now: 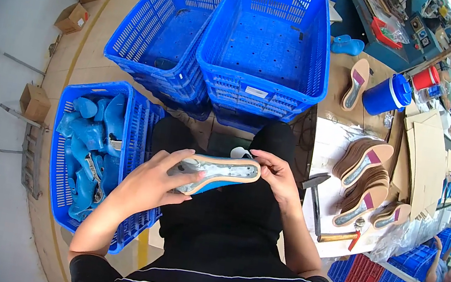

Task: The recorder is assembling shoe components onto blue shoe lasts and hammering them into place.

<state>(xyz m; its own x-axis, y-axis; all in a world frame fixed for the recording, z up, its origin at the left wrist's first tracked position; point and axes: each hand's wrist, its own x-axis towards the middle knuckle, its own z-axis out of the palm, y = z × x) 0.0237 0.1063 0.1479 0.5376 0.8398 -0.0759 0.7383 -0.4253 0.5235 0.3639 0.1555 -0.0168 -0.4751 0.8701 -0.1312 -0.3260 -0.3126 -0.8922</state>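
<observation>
Above my lap, my left hand (157, 180) holds a blue shoe last, its fingers and thumb around the wide end. A tan-edged insole (227, 169) with a grey middle lies on the last's upturned bottom. At the narrow end, my right hand (278, 179) pinches the rim between thumb and fingers. A small white round piece (238, 152) shows just behind that end; what it belongs to is hidden. On the table to my right lie a hammer (318, 206) and stacks of similar insoles (363, 198).
A blue crate (123, 154) full of blue shoe lasts (88, 134) stands at my left. Ahead are two stacks of blue crates (258, 84). The right-hand table also carries a blue jug (385, 95), a single insole (356, 85) and cardboard sheets (427, 155).
</observation>
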